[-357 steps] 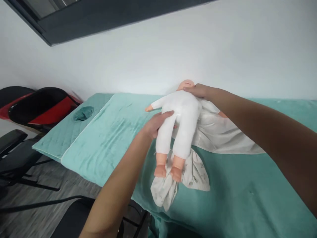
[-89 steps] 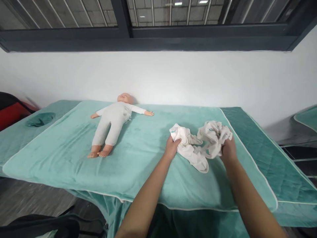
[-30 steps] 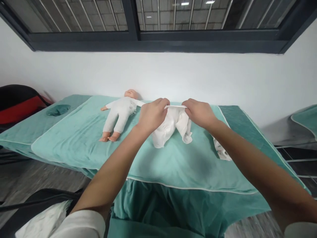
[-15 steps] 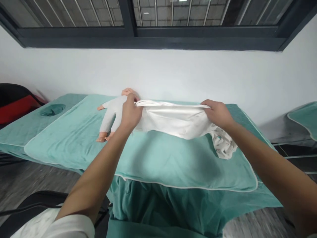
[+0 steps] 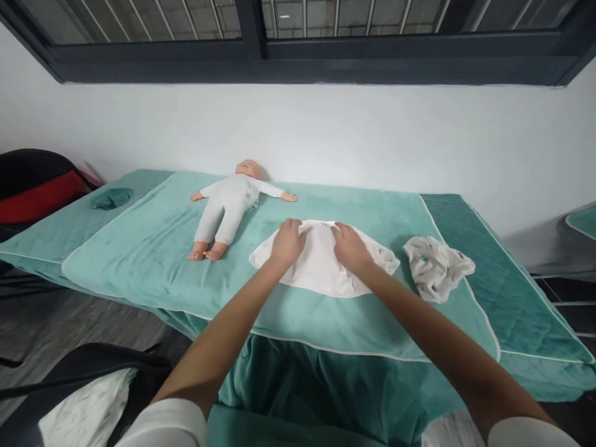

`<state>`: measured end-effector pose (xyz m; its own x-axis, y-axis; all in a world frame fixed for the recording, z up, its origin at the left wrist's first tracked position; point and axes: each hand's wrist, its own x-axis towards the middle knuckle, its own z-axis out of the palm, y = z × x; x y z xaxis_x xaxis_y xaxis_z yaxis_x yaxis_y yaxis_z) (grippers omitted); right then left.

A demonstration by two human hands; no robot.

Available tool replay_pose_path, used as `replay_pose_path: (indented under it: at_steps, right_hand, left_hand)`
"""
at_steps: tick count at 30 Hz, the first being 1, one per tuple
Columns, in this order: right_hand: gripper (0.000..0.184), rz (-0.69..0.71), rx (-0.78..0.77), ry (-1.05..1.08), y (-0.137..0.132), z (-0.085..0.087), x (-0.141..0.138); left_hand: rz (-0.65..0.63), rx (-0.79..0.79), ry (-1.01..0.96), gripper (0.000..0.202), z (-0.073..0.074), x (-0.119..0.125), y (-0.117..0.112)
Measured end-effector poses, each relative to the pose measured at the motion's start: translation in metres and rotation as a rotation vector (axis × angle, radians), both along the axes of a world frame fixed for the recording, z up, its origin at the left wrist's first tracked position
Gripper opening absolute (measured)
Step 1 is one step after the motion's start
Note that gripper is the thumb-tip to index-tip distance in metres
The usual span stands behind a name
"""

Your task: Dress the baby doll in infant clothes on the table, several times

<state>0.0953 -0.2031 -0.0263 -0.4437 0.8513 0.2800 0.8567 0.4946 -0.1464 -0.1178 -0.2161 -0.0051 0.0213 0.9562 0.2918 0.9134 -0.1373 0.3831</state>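
The white cloth (image 5: 321, 276) lay flat on the teal towel (image 5: 149, 254), its long axis running left to right, clear of the towel's front hem. The left hand (image 5: 287, 243) and right hand (image 5: 350, 247) pressed open, palms down, on its far half. Bare towel lay between it and the baby doll (image 5: 228, 205). A crumpled printed cloth (image 5: 435, 267) sat near its right corner.

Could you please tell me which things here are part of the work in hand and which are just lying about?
In hand: white cloth, spread flat under left hand and right hand.
Lying about: baby doll, crumpled printed cloth.
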Motion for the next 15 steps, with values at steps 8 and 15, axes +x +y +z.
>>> replay_pose_path:
  at_steps: [8,15]
  right_hand:
    - [0.048,-0.321,-0.168,0.163,0.0,-0.04,-0.037]
    - [0.053,-0.485,-0.223,0.227,0.017,-0.031,-0.05]
  left_hand:
    - [0.104,-0.218,0.059,0.036,-0.036,0.027,0.022]
    - [0.303,-0.226,0.051,0.059,-0.042,0.058,0.033]
